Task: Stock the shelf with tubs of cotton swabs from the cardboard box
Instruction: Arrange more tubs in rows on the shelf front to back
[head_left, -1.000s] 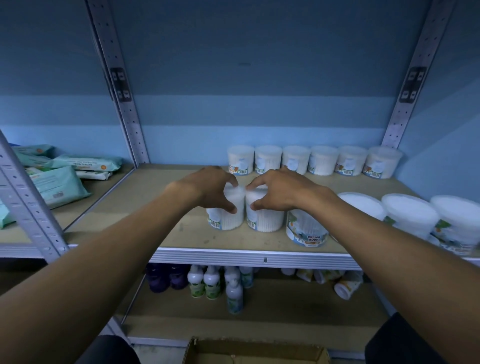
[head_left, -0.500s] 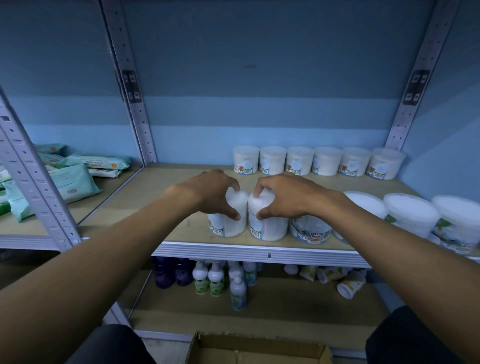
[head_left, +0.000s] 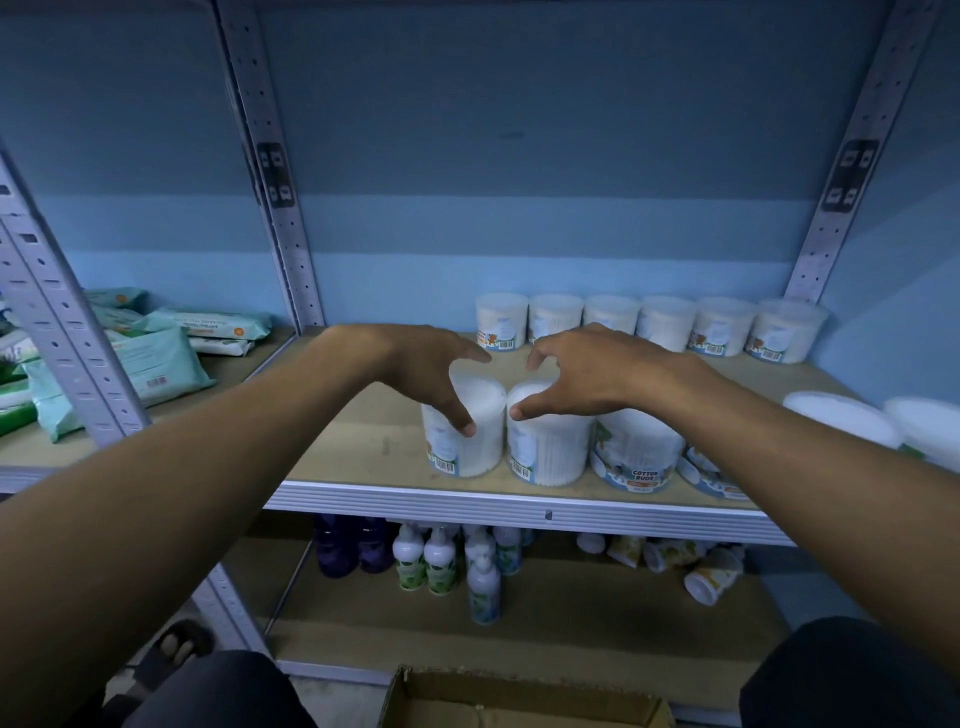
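1. Tubs of cotton swabs are the goods here, and their source, the cardboard box (head_left: 524, 699), sits nearest, on the floor between the person's knees with its flaps open, placed so that each reach down is short. What it holds cannot be seen.

2. Just above it, the lower shelf carries pump bottles (head_left: 441, 561) standing together and some small cups (head_left: 706, 579) tipped on their sides.

3. At the front lip of the middle shelf (head_left: 363, 441) stand two small tubs, touching each other. The left hand (head_left: 426, 369) arches over the left tub (head_left: 462, 436), thumb down its front and fingers spread over the lid. The right hand (head_left: 587, 374) mirrors it over the right tub (head_left: 545, 441). Both hands are spread wide, and whether they grip or only touch cannot be told. Judging by this, the pair has just been set down and is being nudged level with the front row.

4. Touching the right tub on its right is a larger tub labelled Cotton Buds (head_left: 639, 457), first in a front row that runs right behind the forearm.

5. Against the back wall, six small tubs (head_left: 649, 325) stand side by side, barcodes outward, presumably filled first so that the front stays reachable.

6. Far left, in the neighbouring bay, lie wipe packs (head_left: 156, 358).
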